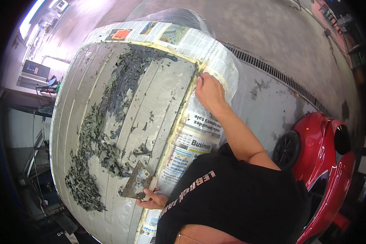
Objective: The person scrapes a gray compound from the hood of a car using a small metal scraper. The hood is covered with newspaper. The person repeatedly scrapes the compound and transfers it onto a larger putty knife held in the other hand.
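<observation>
A grey ribbed vehicle roof panel (160, 89) fills the middle, with dark curled paint flakes (85, 183) heaped in a broad band along it. Yellowish masking tape (171, 142) and newspaper sheets (191, 122) border its near edge. My left hand (153, 199) grips a wide, smeared metal scraper (137, 181) at the panel's near edge, its blade lying over the surface. Farther up that edge, my right hand (209, 90) is closed beside the taped corner. A small dark bit shows at its fingertips, but I cannot make out what it is.
Clear plastic sheeting (175, 16) hangs past the far newspaper. A red car (313, 146) stands on the floor at the right, below a long drain grate (272, 67). Shelving and assorted gear (36, 81) line the left side.
</observation>
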Motion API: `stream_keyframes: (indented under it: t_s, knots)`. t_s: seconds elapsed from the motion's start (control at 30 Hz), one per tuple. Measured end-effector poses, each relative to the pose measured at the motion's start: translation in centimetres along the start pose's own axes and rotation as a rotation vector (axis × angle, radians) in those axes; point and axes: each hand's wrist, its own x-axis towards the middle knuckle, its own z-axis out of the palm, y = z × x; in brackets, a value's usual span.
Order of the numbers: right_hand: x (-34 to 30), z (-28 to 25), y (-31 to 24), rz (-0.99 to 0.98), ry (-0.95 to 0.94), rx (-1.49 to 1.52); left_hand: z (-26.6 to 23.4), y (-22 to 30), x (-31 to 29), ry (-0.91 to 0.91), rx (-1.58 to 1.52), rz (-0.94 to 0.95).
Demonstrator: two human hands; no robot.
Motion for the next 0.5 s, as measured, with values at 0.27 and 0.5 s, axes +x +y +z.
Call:
stream_keyframes:
  t_s: [0.27,0.5]
  knots:
    - [0.8,-0.2,-0.4,0.022,-0.021,0.006,0.6,0.2,-0.1,0.03,-0.052,0.04]
    - [1.4,-0.4,-0.8,0.066,-0.024,-0.023,1.1,0.2,-0.3,0.069,-0.063,0.005]
